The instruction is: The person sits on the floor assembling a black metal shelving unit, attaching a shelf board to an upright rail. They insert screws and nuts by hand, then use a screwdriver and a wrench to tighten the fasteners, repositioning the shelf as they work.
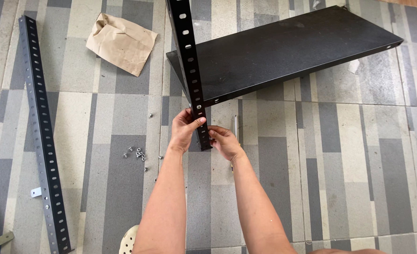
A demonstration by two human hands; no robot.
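Both hands work at the lower end of a black slotted post (190, 70) that stands upright against the corner of a black shelf board (283, 49). Left hand (184, 130) is closed around the post, thumb across its face. Right hand (225, 142) pinches the bottom end from the other side. On the tiled floor (349, 160), a small heap of screws (137, 154) lies near the left forearm. Another slotted post (41, 136) and a crumpled paper bag (121, 43) lie farther left.
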